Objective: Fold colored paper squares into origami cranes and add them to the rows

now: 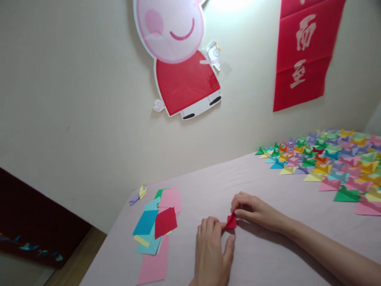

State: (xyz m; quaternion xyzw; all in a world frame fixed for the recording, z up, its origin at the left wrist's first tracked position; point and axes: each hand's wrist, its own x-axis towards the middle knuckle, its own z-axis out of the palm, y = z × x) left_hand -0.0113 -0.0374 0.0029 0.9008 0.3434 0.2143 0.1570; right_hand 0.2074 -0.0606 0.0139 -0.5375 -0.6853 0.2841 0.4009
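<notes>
Head view: small folded red paper on the pale-pink worktop, at 5 o'clock of frame. Right hand at the paper's 2 o'clock; grip closed, pinching its upper corner between thumb and fingers. Left hand at its 7 o'clock; forefinger touches the left corner, thumb held apart, grip loosely spread. Overlapping coloured paper sheets at frame 7 o'clock; rows of multicoloured origami figures at 3 o'clock; cartoon pig cutout at 12 o'clock.
</notes>
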